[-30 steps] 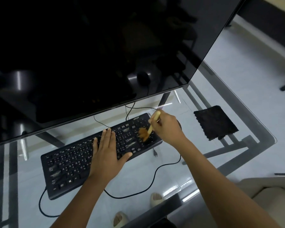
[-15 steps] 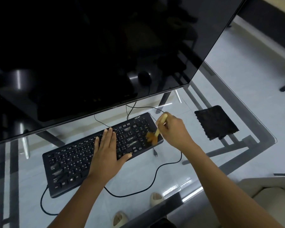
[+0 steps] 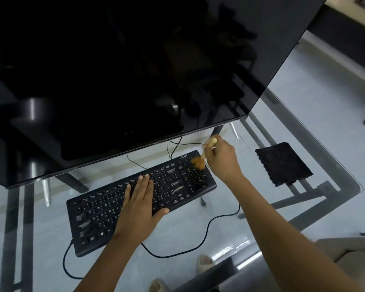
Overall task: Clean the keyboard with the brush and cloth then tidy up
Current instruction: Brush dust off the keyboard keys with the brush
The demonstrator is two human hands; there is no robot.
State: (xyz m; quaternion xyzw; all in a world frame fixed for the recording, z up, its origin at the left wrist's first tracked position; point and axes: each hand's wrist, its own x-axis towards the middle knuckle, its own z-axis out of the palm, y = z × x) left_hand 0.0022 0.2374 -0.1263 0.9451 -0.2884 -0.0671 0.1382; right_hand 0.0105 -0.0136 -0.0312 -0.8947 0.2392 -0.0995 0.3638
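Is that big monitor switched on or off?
It looks off: the monitor screen is uniformly black, showing only dim reflections of the room. Whether it is merely asleep cannot be told.

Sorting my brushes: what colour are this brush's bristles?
Orange-brown bristles on a pale wooden handle, seen from the head view.

A large dark monitor (image 3: 124,70) loomed just above and left of the grip, its lower edge close by. A black cable (image 3: 209,226) looped over the glass table (image 3: 293,114) below the grip, and two pale slippers (image 3: 204,263) showed through the glass further down.
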